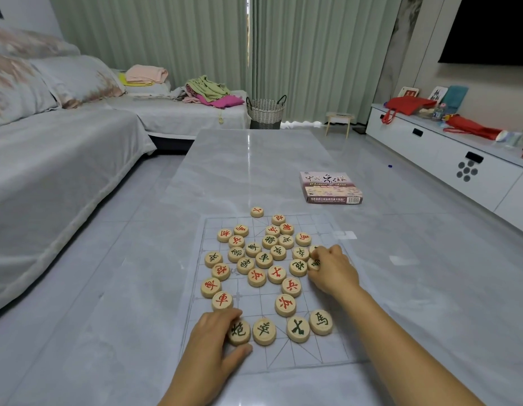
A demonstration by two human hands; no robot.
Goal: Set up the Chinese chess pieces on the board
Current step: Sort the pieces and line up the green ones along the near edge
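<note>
Your left hand (217, 338) lies palm-down at the board's (336, 351) near-left edge, thumb and fingers pinching the green-marked piece (239, 332) that starts the near row. Your right hand (332, 271) reaches further in, knuckles up, fingers curled over two pieces (314, 262) at the right of the heap. The remaining pieces (261, 253) sit jumbled mid-board. The game box (330, 187) lies apart on the table (254, 165).
</note>
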